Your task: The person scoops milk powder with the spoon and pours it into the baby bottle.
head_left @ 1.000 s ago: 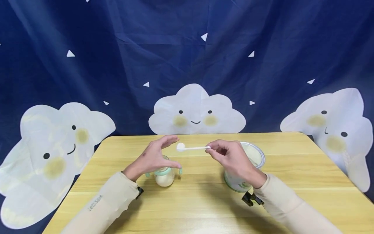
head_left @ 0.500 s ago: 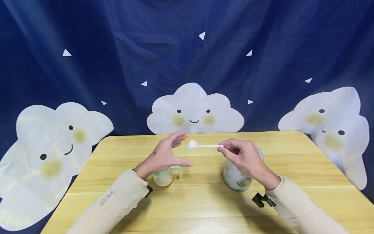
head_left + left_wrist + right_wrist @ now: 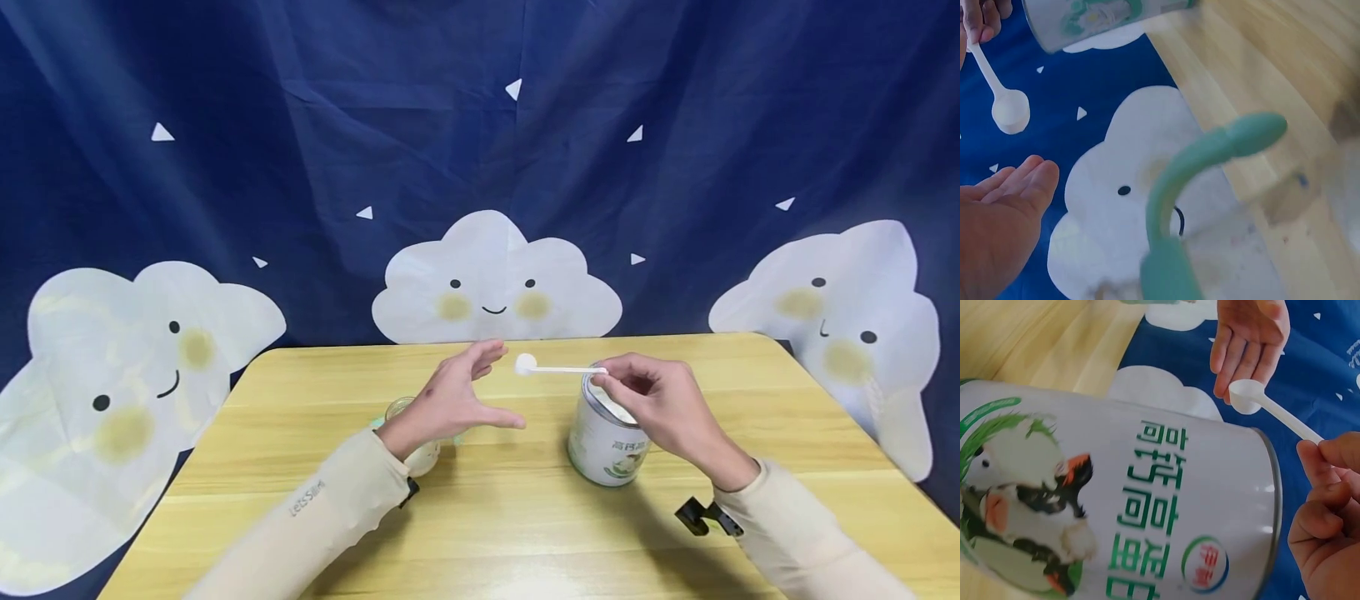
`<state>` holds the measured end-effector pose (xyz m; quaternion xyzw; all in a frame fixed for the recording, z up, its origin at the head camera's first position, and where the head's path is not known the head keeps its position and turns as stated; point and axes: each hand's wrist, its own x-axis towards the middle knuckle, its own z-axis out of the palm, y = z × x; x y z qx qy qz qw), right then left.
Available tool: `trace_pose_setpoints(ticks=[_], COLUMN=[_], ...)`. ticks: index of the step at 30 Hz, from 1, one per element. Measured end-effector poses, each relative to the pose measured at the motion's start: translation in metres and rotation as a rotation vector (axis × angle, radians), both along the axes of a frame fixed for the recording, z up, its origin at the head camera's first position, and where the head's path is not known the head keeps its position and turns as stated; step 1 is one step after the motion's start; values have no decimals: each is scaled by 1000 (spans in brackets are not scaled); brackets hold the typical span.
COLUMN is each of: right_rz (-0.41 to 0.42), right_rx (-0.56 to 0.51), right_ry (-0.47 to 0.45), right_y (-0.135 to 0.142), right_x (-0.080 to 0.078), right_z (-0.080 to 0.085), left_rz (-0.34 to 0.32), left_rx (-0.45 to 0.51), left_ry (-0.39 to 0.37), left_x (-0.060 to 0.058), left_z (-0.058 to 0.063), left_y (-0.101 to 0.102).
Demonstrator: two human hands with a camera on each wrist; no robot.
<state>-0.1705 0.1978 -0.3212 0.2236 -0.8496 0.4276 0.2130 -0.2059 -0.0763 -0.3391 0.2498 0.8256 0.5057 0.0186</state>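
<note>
In the head view my right hand [image 3: 663, 404] pinches the end of the long handle of a white measuring scoop [image 3: 527, 365], held level above the table. The scoop's bowl points left; whether it holds powder I cannot tell. Just left of the bowl, my left hand [image 3: 453, 402] hovers with fingers and thumb spread apart, holding nothing. Beneath my right hand stands an uncovered milk powder can [image 3: 606, 454], with a cow on its label in the right wrist view. A baby bottle [image 3: 424, 458] stands partly hidden behind my left hand and wrist; its mint-green handle [image 3: 1169, 187] curves across the left wrist view.
Both objects stand on a light wooden table [image 3: 495, 533]. Its far edge meets a dark blue curtain [image 3: 450, 125] printed with smiling clouds. Black camera mounts sit at both wrists, the right one [image 3: 708, 517] hanging near the table.
Both hands have moved right, the scoop travelling from near the bottle toward the can. The left hand, still spread, now covers more of the bottle. The head view has shifted slightly.
</note>
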Motion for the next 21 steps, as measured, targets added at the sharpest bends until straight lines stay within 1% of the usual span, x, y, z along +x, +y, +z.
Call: trace_pose_setpoints(ticks=[3, 8, 15, 21], right_rz=[-12, -33, -87, -161], right_rx=[-11, -19, -17, -23], right_ry=[5, -2, -18, -15], right_y=[6, 16, 32, 44], right_x=[1, 4, 9, 12], right_z=[-1, -3, -4, -4], left_rz=[0, 6, -25, -49], left_rx=[1, -12, 10, 25], left_ry=[-3, -28, -42, -60], left_x=[0, 1, -4, -8], left_z=[-1, -3, -12, -20], left_y=[10, 25, 43, 62])
